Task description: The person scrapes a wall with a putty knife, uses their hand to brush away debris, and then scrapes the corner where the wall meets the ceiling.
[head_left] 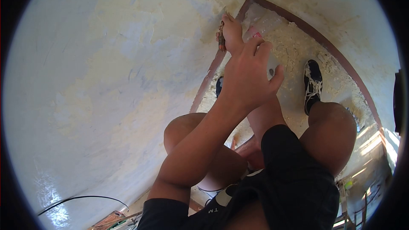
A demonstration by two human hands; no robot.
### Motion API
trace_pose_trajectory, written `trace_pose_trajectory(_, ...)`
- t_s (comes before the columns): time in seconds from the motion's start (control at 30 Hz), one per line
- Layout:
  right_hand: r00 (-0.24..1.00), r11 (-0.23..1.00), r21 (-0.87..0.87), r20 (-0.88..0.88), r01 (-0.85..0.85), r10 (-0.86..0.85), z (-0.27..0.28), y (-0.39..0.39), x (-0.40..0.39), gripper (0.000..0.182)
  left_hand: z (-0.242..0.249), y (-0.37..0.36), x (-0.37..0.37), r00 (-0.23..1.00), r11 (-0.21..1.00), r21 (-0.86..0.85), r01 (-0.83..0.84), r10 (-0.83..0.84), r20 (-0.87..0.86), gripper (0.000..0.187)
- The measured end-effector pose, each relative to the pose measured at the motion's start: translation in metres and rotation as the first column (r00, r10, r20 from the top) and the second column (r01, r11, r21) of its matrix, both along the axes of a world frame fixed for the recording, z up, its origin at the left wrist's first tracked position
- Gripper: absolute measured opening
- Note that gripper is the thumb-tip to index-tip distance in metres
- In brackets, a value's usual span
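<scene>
My right hand (232,34) reaches to the wall near the corner, its fingers closed on a thin, brown-stained scraper (221,38) held close against the wall surface. Crossing over my right forearm is my left hand (249,74), back upward, fingers curled and thumb apart. Between that thumb and the fingers shows a pale flat piece (272,64) with a dark round spot; the rest of it is hidden behind the hand. The wall (140,59) carries yellowish, uneven patches over white.
A brown skirting strip (298,19) runs around the corner. Pale flakes litter the floor (294,51), with a clear plastic sheet (266,17) in the corner. My black shoe (313,76) stands at the right. A black cable (85,196) curves at lower left.
</scene>
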State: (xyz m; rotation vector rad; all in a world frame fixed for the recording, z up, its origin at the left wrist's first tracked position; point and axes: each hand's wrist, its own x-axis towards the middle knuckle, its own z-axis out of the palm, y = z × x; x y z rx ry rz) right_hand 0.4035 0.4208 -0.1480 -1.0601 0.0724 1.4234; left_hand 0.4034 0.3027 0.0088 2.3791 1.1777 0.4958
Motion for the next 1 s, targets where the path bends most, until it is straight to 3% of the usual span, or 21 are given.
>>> trace_pose_trajectory(0.1,1.0,0.999,0.044,0.015,0.019,-0.02,0.004,0.0,0.0,0.021,-0.004,-0.002,-0.004,1.0,0.999,0.026,0.03,-0.03,-0.009,0.038)
trace_pose_trajectory(0.2,0.993,0.997,-0.024,0.086,-0.08,0.081,0.009,-0.007,-0.004,0.021,-0.005,0.0,-0.002,0.999,0.999,0.012,0.048,-0.048,-0.019,0.039)
trace_pose_trajectory(0.37,1.0,0.999,0.031,0.014,-0.01,0.009,0.006,-0.003,-0.004,0.021,-0.002,-0.005,-0.001,0.999,0.998,0.037,0.041,-0.042,0.001,0.039)
trace_pose_trajectory(0.5,0.994,0.996,-0.035,0.069,-0.085,0.088,0.013,-0.006,-0.005,0.023,-0.007,-0.001,-0.003,0.998,0.997,0.057,0.058,-0.057,-0.023,0.039)
trace_pose_trajectory(0.57,0.995,0.999,0.025,0.099,-0.03,0.027,-0.007,0.012,0.01,0.02,-0.003,-0.003,-0.002,0.999,0.999,0.016,0.03,-0.029,-0.032,0.039)
trace_pose_trajectory(0.6,1.0,0.998,0.062,0.03,0.004,-0.005,-0.013,0.018,0.016,0.02,-0.001,-0.004,-0.002,0.999,1.0,-0.013,0.001,-0.001,-0.032,0.039)
trace_pose_trajectory(0.8,0.993,0.995,-0.018,0.062,-0.097,0.098,0.012,-0.004,0.002,0.023,-0.003,0.001,-0.004,0.998,0.999,0.014,0.048,-0.048,-0.033,0.039)
trace_pose_trajectory(0.93,0.999,1.0,0.031,0.04,-0.006,0.005,0.002,0.009,0.014,0.02,0.002,-0.003,-0.003,1.0,1.0,-0.002,0.0,0.0,-0.004,0.038)
trace_pose_trajectory(1.0,0.998,0.998,0.026,0.045,-0.055,0.053,0.01,-0.005,0.005,0.021,0.001,-0.005,-0.004,1.0,1.0,-0.013,0.014,-0.015,-0.016,0.038)
